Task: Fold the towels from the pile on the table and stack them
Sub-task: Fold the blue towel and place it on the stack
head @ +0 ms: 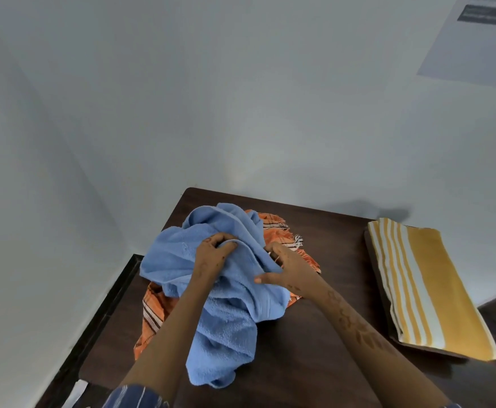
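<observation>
While both forearms reach up from the bottom edge of the frame, the blue towel (223, 284) sits crumpled at centre, draped over an orange towel (152, 313) on the dark table (314, 348). The likely trouble is that lifting the blue one drags the orange one along or off the table's left edge, since the two lie tangled; gripping a bunched fold and not a corner could also leave it twisted when shaken out. The left hand (211, 257) is curled, fingers pinching a ridge of blue cloth. The right hand (285, 272) lies just beside it, thumb spread on the cloth and fingers tucked into a fold, so it seems to hold cloth too. Farther off, at right of the frame, a folded yellow towel (423, 287) lies flat, well apart from the pile.
</observation>
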`<state>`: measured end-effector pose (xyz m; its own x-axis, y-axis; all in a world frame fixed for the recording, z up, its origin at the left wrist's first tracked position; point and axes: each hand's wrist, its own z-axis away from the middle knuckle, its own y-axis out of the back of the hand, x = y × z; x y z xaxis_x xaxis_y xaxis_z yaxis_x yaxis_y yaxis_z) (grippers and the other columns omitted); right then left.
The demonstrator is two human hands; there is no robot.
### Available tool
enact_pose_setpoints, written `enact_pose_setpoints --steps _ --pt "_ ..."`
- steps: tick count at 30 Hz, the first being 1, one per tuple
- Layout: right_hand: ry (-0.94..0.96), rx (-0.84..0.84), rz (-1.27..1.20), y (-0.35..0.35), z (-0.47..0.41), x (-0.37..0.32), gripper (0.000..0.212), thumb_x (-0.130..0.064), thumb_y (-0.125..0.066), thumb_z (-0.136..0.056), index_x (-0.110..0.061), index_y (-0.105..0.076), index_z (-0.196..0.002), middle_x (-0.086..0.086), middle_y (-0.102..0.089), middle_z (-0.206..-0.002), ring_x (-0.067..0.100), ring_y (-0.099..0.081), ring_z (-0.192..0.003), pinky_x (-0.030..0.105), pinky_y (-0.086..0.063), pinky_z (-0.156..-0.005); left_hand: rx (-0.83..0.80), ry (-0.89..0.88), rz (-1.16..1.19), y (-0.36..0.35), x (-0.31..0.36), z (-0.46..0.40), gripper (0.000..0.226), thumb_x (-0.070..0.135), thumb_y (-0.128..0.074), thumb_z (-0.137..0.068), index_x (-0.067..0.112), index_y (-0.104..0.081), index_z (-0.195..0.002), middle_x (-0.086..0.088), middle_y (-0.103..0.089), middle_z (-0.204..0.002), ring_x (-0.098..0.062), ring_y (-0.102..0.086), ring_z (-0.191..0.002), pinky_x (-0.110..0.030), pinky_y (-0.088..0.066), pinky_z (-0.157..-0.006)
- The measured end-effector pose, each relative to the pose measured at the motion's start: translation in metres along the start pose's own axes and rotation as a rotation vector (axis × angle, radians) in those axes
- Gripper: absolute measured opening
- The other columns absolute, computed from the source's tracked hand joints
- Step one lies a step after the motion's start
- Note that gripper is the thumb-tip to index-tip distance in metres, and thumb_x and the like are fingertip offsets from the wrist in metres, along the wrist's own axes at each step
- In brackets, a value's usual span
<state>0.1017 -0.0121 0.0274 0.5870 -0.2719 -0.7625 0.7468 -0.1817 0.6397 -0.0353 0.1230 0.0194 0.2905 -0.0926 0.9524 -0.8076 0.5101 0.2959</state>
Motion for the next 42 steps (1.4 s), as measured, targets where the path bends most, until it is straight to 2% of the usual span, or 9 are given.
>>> enact_pose_setpoints --steps 5,8,11,15,19,23,26,32,42 --pt "0.040 0.041 0.158 0.013 -0.005 0.000 0.018 0.000 -0.058 -0.077 -0.010 -0.056 -0.092 0.003 -0.053 -0.087 0.012 -0.044 -0.073 0.021 -0.036 -0.065 -0.017 -0.084 -0.093 0.000 -0.003 -0.001 0.014 0.015 -0.063 -0.088 0.024 -0.062 -0.078 0.008 -0.063 -0.083 -0.008 -0.055 -0.082 -0.025 -0.044 -0.087" --pt "0.027 0.080 0.178 0.032 -0.010 -0.003 0.013 0.005 -0.060 -0.073 -0.004 -0.061 -0.082 -0.002 -0.053 -0.076 0.013 -0.045 -0.073 0.015 -0.033 -0.060 -0.023 -0.225 -0.248 0.004 0.005 -0.002 0.008 0.020 -0.066 -0.086 0.022 -0.059 -0.085 0.007 -0.058 -0.093 -0.005 -0.053 -0.080 -0.013 -0.040 -0.080" --pt "0.028 0.104 0.267 0.068 -0.024 -0.010 0.013 0.003 -0.067 -0.067 0.001 -0.067 -0.080 0.005 -0.064 -0.077 0.019 -0.056 -0.077 0.028 -0.041 -0.068 -0.095 -0.276 -0.212 0.008 0.021 -0.015 0.016 0.015 -0.072 -0.081 0.016 -0.063 -0.095 0.025 -0.058 -0.102 0.008 -0.058 -0.079 -0.003 -0.040 -0.075" --pt "0.122 0.183 0.421 0.143 -0.055 -0.055 0.021 0.003 -0.066 -0.073 -0.002 -0.071 -0.093 0.014 -0.064 -0.095 0.024 -0.057 -0.092 0.029 -0.039 -0.078 -0.240 -0.416 -0.325 0.004 0.071 -0.043 0.006 0.019 -0.072 -0.081 0.016 -0.066 -0.082 0.017 -0.048 -0.131 0.003 -0.052 -0.102 -0.016 -0.042 -0.091" --pt "0.254 0.264 0.613 0.210 -0.074 -0.121 0.023 0.006 -0.059 -0.074 -0.002 -0.072 -0.091 0.016 -0.062 -0.095 0.027 -0.056 -0.094 0.030 -0.041 -0.079 -0.300 -0.429 -0.237 0.000 0.132 -0.054 0.020 0.039 -0.067 -0.076 0.021 -0.061 -0.078 0.004 -0.063 -0.091 -0.011 -0.057 -0.080 -0.029 -0.046 -0.077" --pt "0.335 0.425 0.697 0.282 -0.079 -0.171 0.026 0.010 -0.059 -0.074 0.000 -0.073 -0.094 0.019 -0.063 -0.096 0.031 -0.058 -0.097 0.029 -0.039 -0.079 -0.129 -0.560 -0.387 0.003 0.175 -0.058 0.029 0.061 -0.054 -0.072 0.032 -0.052 -0.068 0.012 -0.054 -0.082 -0.005 -0.050 -0.072 -0.017 -0.038 -0.066" --pt "0.331 0.485 0.702 0.325 -0.075 -0.194 0.026 0.009 -0.064 -0.072 0.000 -0.073 -0.095 0.019 -0.067 -0.099 0.030 -0.060 -0.098 0.028 -0.041 -0.080 -0.008 -0.603 -0.444 -0.001 0.177 -0.051 0.016 0.044 -0.063 -0.083 0.029 -0.058 -0.079 0.013 -0.053 -0.090 -0.007 -0.050 -0.077 -0.014 -0.034 -0.064" --pt "0.311 0.493 0.717 0.355 -0.067 -0.203 0.025 0.009 -0.066 -0.072 -0.001 -0.073 -0.094 0.015 -0.067 -0.099 0.026 -0.059 -0.097 0.025 -0.042 -0.075 0.012 -0.340 -0.414 -0.015 0.131 -0.034 0.013 0.038 -0.069 -0.083 0.026 -0.062 -0.082 0.009 -0.057 -0.091 -0.011 -0.054 -0.085 -0.021 -0.038 -0.072" --pt "-0.098 0.156 0.520 0.381 -0.037 -0.139 0.029 -0.001 -0.077 -0.073 -0.004 -0.065 -0.099 0.011 -0.056 -0.087 0.024 -0.056 -0.081 0.030 -0.051 -0.057 0.527 -0.357 -0.200 0.011 0.156 -0.007 0.011 0.021 -0.064 -0.086 0.016 -0.072 -0.081 0.000 -0.069 -0.080 -0.020 -0.062 -0.079 -0.029 -0.045 -0.072"
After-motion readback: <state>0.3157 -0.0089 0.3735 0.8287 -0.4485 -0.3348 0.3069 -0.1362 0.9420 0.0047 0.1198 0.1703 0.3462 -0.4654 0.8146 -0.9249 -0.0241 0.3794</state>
